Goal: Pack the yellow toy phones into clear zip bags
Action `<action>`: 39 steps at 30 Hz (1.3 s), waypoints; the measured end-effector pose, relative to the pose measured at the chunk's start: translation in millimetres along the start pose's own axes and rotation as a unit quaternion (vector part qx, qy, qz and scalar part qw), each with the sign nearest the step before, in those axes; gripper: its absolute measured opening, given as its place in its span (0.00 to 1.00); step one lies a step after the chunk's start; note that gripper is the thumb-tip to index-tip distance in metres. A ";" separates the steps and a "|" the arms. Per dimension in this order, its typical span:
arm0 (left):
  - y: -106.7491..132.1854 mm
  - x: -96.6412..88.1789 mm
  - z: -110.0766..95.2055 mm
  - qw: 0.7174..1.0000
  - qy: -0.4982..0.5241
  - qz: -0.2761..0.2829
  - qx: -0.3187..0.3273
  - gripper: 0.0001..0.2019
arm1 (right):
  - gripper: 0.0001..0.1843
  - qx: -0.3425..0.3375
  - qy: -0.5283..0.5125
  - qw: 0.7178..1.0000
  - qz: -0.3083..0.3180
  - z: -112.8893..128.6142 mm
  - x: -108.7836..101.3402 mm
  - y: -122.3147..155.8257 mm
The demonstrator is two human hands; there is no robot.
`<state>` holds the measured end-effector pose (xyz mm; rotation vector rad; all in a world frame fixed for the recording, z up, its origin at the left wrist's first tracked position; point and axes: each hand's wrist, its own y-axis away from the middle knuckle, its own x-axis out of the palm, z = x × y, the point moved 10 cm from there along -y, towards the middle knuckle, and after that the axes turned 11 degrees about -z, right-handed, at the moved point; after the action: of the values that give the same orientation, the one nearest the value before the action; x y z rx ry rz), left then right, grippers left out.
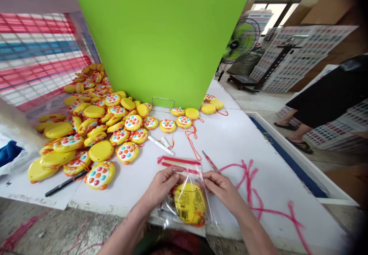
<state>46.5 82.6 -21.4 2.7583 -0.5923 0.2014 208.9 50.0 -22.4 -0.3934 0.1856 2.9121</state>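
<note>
A clear zip-top plastic bag (184, 165) with red stripes along its top lies at the table's front edge. Inside it is a yellow toy (191, 199), back side up, with printed text, a barcode and an orange cord. My left hand (165, 186) pinches the bag's left side below the striped top. On the right side, my right hand (218, 186) grips the bag's edge between thumb and fingers. Just beyond the right hand lies a red-and-grey pen-like tool (210, 161). A white marker (161, 145) rests behind the bag.
Many yellow animal-shaped toys (94, 111) with coloured buttons are heaped at the left. A black marker (66, 183) lies before them. A tall green board (166, 36) stands behind. Pink plastic string (248, 186) trails across the right. Beyond are a fan (243, 40) and a person (324, 90).
</note>
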 end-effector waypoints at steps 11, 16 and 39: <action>3.5 6.2 -8.1 0.999 -0.007 0.031 0.006 0.21 | 0.13 -0.004 -0.057 0.998 -0.011 11.4 6.2 -1.9; 3.1 3.4 -11.3 0.999 -0.022 0.017 0.017 0.21 | 0.12 0.024 -0.091 0.993 -0.068 5.8 -2.3 -2.8; -2.9 -11.4 -6.4 0.990 0.123 -0.049 -0.058 0.08 | 0.04 0.001 -0.141 0.980 -0.138 -13.4 -34.2 -5.1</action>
<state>36.9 91.5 -18.5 2.5899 -0.3906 0.4609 245.6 46.9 -26.4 0.0008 0.0819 2.6536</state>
